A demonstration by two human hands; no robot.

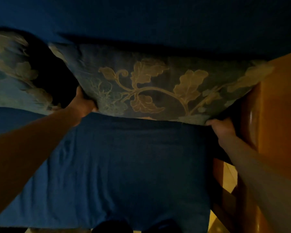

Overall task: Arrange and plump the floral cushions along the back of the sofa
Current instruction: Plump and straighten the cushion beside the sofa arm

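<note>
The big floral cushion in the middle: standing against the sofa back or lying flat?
Standing. The floral cushion leans on the sofa back, lower edge on the seat.

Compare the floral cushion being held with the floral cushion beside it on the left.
The held cushion is gripped at its lower corners by the left hand and right hand; the left cushion is untouched. The held cushion shows fully and sharp; the left cushion is cut off by the frame and blurred. Both are blue-grey with pale leafy patterns and sit against the sofa back.
</note>
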